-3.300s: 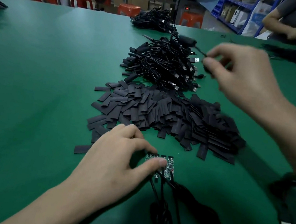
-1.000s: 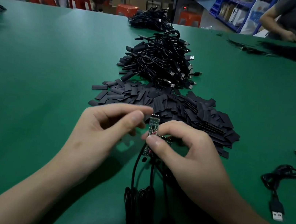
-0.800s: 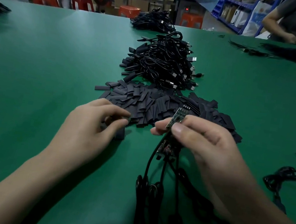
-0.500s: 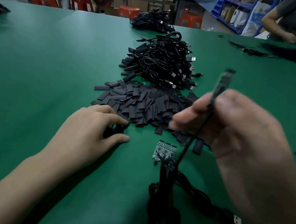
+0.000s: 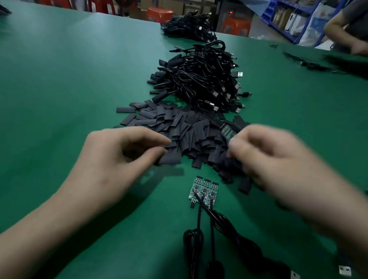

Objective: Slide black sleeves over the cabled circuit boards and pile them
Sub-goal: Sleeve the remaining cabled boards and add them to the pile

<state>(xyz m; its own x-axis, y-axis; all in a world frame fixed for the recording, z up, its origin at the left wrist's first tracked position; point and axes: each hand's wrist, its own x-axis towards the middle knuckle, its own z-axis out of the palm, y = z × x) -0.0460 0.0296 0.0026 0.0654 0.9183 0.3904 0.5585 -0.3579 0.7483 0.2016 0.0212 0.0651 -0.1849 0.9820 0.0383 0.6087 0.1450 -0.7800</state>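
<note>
**Change.** The right hand has come down from its raised position of half a second ago. It now sits low over the sleeve heap, motion-blurred, thumb and fingers pinching one circuit board whose free end points left. The left hand has come away from the heap's edge with a single sleeve pinched between thumb and forefinger. I read this as both parts in hand, threading not yet begun.

**Position.** Board and sleeve are apart, the board further from me and to the right of the sleeve. Three boards lie side by side on the table, nearer me and between the two hands, their cables trailing toward me. The finished pile lies beyond the heap.
</note>
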